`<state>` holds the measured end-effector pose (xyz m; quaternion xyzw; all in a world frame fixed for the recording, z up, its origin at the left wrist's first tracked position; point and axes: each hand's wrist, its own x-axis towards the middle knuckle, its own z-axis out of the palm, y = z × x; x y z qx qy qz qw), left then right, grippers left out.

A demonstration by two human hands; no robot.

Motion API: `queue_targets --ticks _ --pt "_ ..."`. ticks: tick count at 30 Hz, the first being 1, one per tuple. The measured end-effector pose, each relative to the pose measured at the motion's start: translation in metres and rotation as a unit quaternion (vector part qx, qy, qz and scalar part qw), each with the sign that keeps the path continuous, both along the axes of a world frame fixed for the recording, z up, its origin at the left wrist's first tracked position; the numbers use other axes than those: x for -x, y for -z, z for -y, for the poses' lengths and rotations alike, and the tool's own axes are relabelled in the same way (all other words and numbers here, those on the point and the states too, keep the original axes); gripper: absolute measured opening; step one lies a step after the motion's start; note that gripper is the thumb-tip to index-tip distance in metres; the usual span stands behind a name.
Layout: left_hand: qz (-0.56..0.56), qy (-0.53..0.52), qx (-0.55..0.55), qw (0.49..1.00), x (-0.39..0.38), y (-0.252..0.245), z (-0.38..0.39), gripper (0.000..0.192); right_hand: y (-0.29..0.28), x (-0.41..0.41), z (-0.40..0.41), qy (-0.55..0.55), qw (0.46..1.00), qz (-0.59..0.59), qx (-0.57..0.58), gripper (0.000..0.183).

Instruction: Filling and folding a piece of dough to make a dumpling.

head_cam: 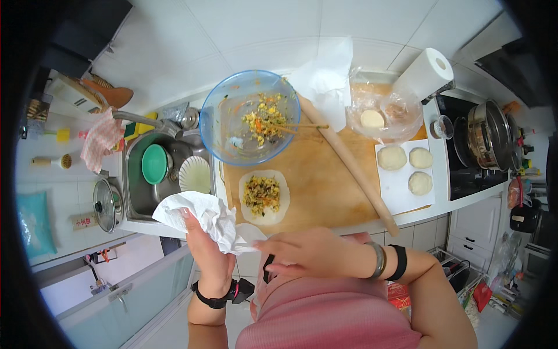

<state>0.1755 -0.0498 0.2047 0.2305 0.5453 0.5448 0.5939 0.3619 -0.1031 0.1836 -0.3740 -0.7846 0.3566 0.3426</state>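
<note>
My left hand [209, 251] grips a crumpled white paper towel [213, 218], held up in front of the counter's edge. From the other side my right hand [309, 253] reaches across, its fingertips overlapping the towel's right end; thumb and fingers are apart. Beyond the towel, a thin round dough wrapper [270, 215] lies flat on a wooden board [322, 187]. Chopped filling [261, 194] with yellow and green bits is heaped on it. Behind stands a large clear bowl with a blue rim [220, 131], containing more filling [270, 115] and a pair of chopsticks [305, 126].
A long rolling pin [348, 163] crosses the board, its end overhanging the front edge. Three dough balls [391, 157] sit on white paper [394, 189]. Further right are a plastic bag [407, 115], a paper towel roll [423, 72] and a pot [481, 139]. At left is a sink [135, 192].
</note>
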Motion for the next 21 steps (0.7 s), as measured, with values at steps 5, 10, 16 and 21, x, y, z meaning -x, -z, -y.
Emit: queue_targets --ticks 5,10,16,21 --pt "-0.205 0.231 -0.058 0.949 -0.016 0.018 0.036 0.034 -0.002 -0.014 0.012 0.036 0.974 -0.064 0.214 0.049" --pt "-0.215 0.422 -0.258 0.842 -0.088 0.073 0.041 0.053 0.044 -0.029 0.053 0.205 0.902 -0.057 0.376 0.044" --pt "-0.191 0.444 -0.322 0.814 -0.086 0.091 0.039 0.072 0.098 -0.069 0.051 0.377 0.803 -0.227 0.403 0.041" --pt "-0.322 0.337 -0.176 0.867 0.003 0.134 0.017 0.041 0.116 -0.088 0.027 0.443 0.767 0.000 0.464 0.041"
